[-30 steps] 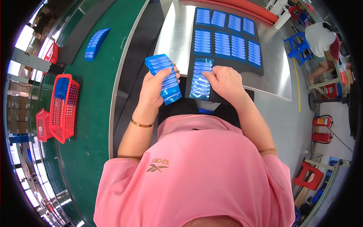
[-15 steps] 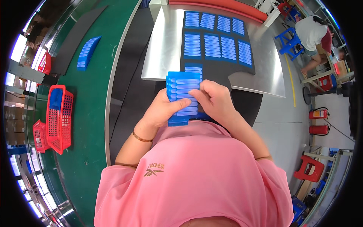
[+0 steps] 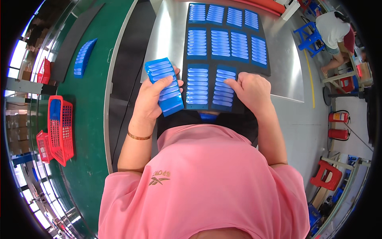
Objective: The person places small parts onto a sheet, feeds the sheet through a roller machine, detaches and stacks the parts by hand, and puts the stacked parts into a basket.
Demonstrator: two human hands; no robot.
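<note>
My left hand (image 3: 153,93) grips a stack of blue rectangular sheets (image 3: 169,92) with rows of pale oval ridges. Its thumb lies across the top and the fingertips show at the far edge. On the black mat (image 3: 223,67), my right hand (image 3: 254,89) is closed, fingers curled, with the thumb over the right edge of a slightly tilted blue ridged sheet (image 3: 222,88). Whether the fingers pinch that edge from below is hidden. To its left lies another ridged sheet (image 3: 197,87), and two rows of similar sheets (image 3: 221,43) cover the mat farther off.
The mat rests on a shiny metal table (image 3: 286,79), with a red roller (image 3: 262,4) beyond. On the green table at left are red baskets (image 3: 61,135) and a curved blue stack (image 3: 84,57). A person (image 3: 332,32) sits far right, near fire extinguishers (image 3: 338,133).
My hands have moved apart: the left carries the stack left, the right has gone right to the mat. Another sheet now shows in the nearest row. The view has shifted slightly.
</note>
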